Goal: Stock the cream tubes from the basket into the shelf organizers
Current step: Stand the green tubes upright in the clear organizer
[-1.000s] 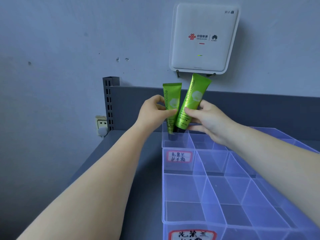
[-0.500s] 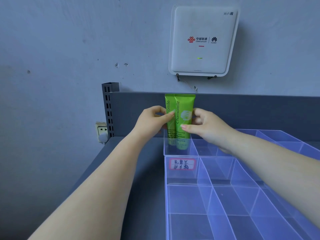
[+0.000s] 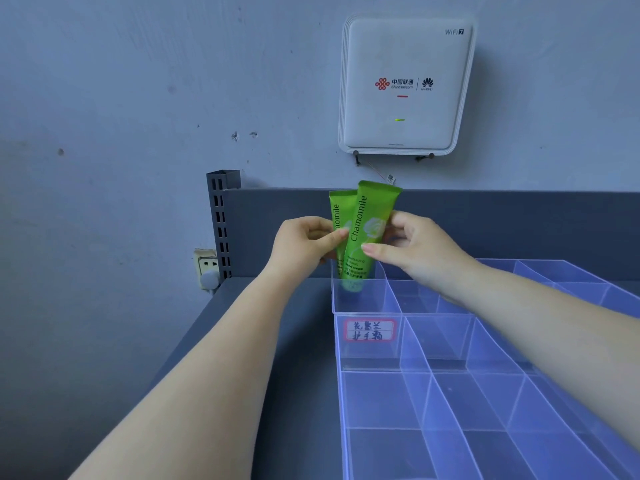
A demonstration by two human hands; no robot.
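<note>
Closest to us, on the right part of a grey shelf (image 3: pixel 298 375), sits a see-through plastic organizer (image 3: pixel 450 403) split into many little boxes by thin walls. One small box near its far left corner has a white label (image 3: pixel 369 330) with a red border and black handwriting in Chinese. Just behind it, against the far edge of the shelf, stands a second see-through organizer (image 3: pixel 391 299). Two green cream tubes stand in its left corner box, cap ends down. The front tube (image 3: pixel 363 237) leans a little to the right and reads "Chamomile" up its side, with a pale flower and the small words "hand cream" lower down. The back tube (image 3: pixel 337 220) is half hidden behind it and shows only "omile". The left hand (image 3: pixel 304 242) pinches the left side of the tubes with thumb and fingers. The right hand (image 3: pixel 408 247) holds the front tube, thumb on its face and curled fingers at its right edge. Behind the tubes is the shelf's grey back panel (image 3: pixel 502 223) and a post with slots (image 3: pixel 221 223) at the left corner. A wall socket (image 3: pixel 207 268) sits left of the post. High on the wall hangs a white box (image 3: pixel 405 84) that says "WiFi 7", "China unicom" and "HUAWEI", with a tiny green light.
</note>
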